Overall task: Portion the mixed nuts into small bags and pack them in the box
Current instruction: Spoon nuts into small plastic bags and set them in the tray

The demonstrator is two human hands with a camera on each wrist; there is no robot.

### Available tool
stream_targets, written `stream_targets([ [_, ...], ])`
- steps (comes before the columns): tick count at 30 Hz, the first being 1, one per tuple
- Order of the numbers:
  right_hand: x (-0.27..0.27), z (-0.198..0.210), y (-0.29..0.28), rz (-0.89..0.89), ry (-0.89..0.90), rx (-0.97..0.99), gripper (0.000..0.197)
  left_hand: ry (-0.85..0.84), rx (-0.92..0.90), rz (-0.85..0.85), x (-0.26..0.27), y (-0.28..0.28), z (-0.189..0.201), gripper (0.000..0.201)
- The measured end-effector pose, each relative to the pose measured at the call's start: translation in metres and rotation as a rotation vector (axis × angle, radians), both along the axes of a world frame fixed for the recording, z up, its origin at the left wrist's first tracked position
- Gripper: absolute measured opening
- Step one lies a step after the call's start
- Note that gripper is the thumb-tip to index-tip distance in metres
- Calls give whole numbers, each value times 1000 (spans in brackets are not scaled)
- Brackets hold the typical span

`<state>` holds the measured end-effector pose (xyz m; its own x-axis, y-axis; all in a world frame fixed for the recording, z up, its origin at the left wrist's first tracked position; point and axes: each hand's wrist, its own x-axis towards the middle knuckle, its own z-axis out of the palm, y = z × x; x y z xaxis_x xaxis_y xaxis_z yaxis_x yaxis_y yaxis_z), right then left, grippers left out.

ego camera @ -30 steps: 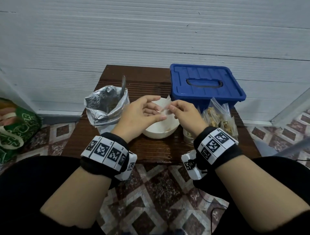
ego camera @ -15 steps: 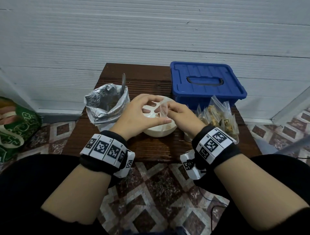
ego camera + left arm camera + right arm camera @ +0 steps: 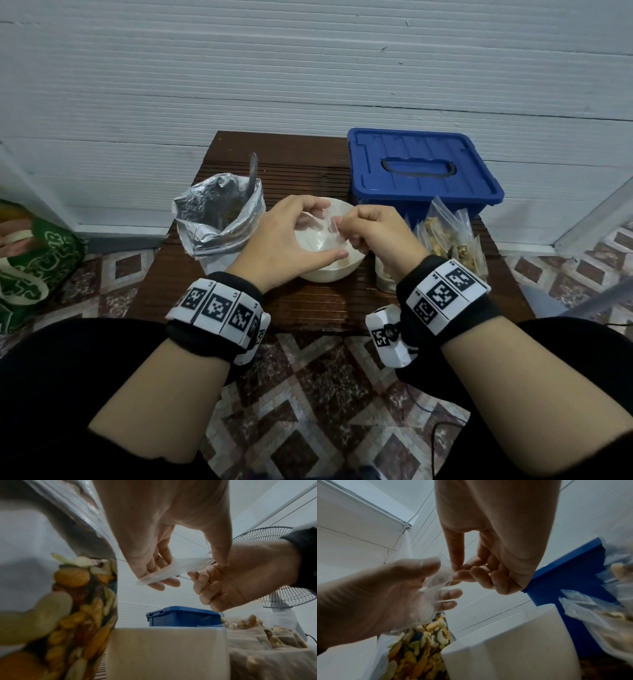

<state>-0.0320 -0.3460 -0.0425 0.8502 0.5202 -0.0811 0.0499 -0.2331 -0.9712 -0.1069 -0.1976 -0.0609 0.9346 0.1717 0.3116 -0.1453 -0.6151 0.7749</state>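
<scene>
Small clear bag (image 3: 323, 228) is held over the white bowl (image 3: 346, 270) between both hands. Left hand (image 3: 287, 240) is curled around it, one edge pinched; right hand (image 3: 376, 233) pinches the other edge. Filled bags (image 3: 448, 240) are stacked right of the bowl, in front of the closed blue box (image 3: 421, 171). Foil nut pouch (image 3: 219, 219) is placed left.

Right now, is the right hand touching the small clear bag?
Touching. In the right wrist view, the right hand pinches the small clear bag by its edge between thumb and fingertip; the left hand holds its other side.
</scene>
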Motion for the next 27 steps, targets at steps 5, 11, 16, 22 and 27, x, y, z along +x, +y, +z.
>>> stream_targets([
  [5, 1, 1, 0, -43, -3, 32, 29, -7, 63, -19, 2, 3, -2, 69],
  [11, 2, 0, -1, -45, 62, 75, 26, -34, -55, 48, 2, 4, 1, 48],
  [16, 2, 1, -1, -41, 87, 90, 22, 7, -148, 78, 0, 3, 9, 52],
  [22, 1, 8, 1, -73, 116, 196, 32, -65, -223, 80, -8, 1, 29, 43],
  [27, 10, 25, 23, -88, -28, 90, 28, -152, -284, 177, -19, 26, 62, 42],
])
